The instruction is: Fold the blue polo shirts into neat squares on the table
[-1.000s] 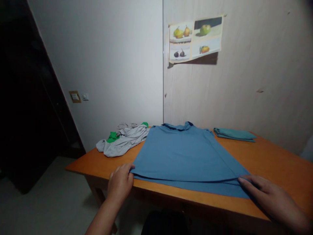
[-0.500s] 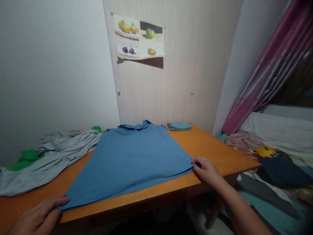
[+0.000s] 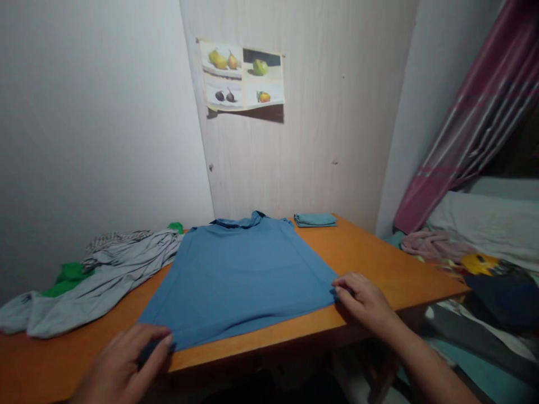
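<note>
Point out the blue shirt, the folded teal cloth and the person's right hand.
Blue shirt (image 3: 240,269): head view, middle of its spread body.
Folded teal cloth (image 3: 315,219): head view, its top.
Right hand (image 3: 363,297): head view, back of hand.

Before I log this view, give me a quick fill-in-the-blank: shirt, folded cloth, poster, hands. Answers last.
1. The shirt spread on the table is ____ in color.
2. The folded teal cloth lies to the ____ of the shirt.
3. The poster is divided into ____ panels.
4. Counting the left hand and the right hand, the number of hands touching the shirt is ____.

Missing words: blue; right; four; two.
</note>
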{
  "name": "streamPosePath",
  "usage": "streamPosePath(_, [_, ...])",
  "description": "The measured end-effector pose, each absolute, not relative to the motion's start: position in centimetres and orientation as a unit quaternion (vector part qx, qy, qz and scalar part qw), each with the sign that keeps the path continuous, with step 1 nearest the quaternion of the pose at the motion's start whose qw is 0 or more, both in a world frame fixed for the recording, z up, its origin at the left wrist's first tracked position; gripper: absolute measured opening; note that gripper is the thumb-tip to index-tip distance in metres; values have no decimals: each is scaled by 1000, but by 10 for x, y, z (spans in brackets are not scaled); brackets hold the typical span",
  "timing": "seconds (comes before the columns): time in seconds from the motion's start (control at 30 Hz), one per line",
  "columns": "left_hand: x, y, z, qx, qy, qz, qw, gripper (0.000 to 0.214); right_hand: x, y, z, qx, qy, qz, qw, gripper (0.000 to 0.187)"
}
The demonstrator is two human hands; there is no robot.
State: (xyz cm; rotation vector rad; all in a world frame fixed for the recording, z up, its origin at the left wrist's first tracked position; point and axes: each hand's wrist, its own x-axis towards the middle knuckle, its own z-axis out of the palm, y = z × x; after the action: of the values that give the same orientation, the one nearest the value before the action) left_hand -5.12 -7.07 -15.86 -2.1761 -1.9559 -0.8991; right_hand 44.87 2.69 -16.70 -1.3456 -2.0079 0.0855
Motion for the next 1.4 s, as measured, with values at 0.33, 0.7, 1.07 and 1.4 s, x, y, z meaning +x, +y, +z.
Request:
streamPosePath(0.33, [-17, -64, -152, -748, -627, -220, -6, 27, 420, 27, -155, -487, -837, 74, 241, 13])
streamPosePath(0.7, [26, -43, -157, -777, -584, -234, -35, 22, 368, 27, -160, -425, -870, 102, 229, 13])
streamPosePath(1.07, [32, -44, -146, -752, -585, -283, -108, 30, 365, 27, -157, -425, -858, 125, 261, 19])
streamPosePath(1.4, [30, -56, -145, -775, -582, -235, -73, 24, 372, 25, -155, -431, -852, 131, 268, 17])
